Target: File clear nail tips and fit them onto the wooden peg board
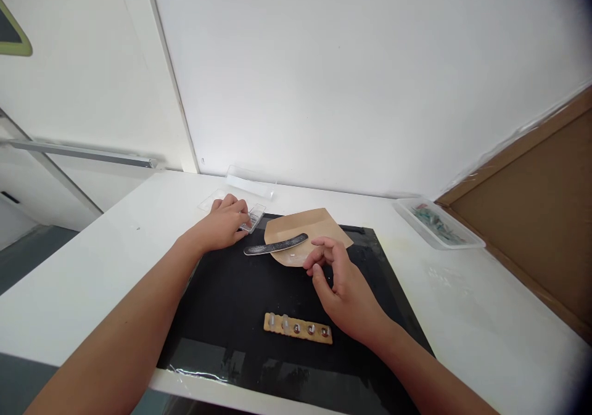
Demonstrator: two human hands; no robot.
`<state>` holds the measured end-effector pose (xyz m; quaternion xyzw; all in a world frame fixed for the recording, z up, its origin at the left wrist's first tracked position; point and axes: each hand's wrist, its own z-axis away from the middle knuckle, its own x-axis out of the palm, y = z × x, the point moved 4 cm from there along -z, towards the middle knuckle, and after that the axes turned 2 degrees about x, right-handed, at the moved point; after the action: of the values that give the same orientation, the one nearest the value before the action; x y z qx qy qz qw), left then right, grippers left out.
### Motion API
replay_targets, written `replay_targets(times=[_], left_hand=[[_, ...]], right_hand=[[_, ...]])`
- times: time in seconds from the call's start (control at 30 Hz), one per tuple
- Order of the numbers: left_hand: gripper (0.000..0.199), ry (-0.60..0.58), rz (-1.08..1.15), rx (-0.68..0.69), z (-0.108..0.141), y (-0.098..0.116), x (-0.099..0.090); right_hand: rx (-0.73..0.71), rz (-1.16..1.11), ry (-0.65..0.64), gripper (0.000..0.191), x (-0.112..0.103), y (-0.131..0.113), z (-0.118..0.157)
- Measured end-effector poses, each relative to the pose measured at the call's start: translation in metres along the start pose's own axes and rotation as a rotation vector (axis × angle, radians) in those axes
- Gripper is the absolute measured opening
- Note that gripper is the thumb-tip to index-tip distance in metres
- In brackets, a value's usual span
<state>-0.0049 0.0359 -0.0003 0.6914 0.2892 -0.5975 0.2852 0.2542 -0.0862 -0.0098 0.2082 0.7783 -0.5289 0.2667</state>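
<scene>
My left hand (230, 222) reaches to a small clear plastic box (255, 217) at the back left of the black mat, fingers bent over its edge; whether they hold a piece from it is hidden. Over the right part of the mat hovers my right hand (335, 276), fingers curled and thumb near the fingertips; anything between them is too small to make out. A dark curved nail file (276, 244) lies partly on a brown paper sheet (300, 221). Nearer to me is a tan strip (298, 328) bearing several small nail-like pieces.
The black mat (231, 304) lies on a white table (92, 261). A clear lid (250, 185) is at the back by the wall. To the right, a translucent tray (439, 224) holds greenish packets, beside a cardboard box (531, 205).
</scene>
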Motion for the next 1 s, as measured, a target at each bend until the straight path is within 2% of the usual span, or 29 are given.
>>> replay_targets(times=[0.27,0.5,0.63,0.83,1.0], left_hand=[[0.016,0.020,0.039,0.004,0.000,0.000,-0.003],[0.019,-0.047,0.108,-0.014,0.000,-0.006,-0.006],[0.021,-0.041,0.154,-0.026,0.002,-0.010,-0.009],[0.015,0.069,0.195,-0.030,0.001,-0.011,-0.015],[0.010,0.259,0.283,-0.029,-0.002,-0.005,-0.022]], right_hand=[[0.002,0.015,-0.011,0.038,0.000,0.001,0.001],[-0.014,0.015,-0.020,0.037,0.001,0.000,0.001],[-0.030,0.026,-0.028,0.037,0.002,0.001,0.001],[-0.029,0.048,-0.028,0.035,0.002,0.002,0.000],[-0.032,0.064,-0.014,0.032,0.001,-0.001,0.000]])
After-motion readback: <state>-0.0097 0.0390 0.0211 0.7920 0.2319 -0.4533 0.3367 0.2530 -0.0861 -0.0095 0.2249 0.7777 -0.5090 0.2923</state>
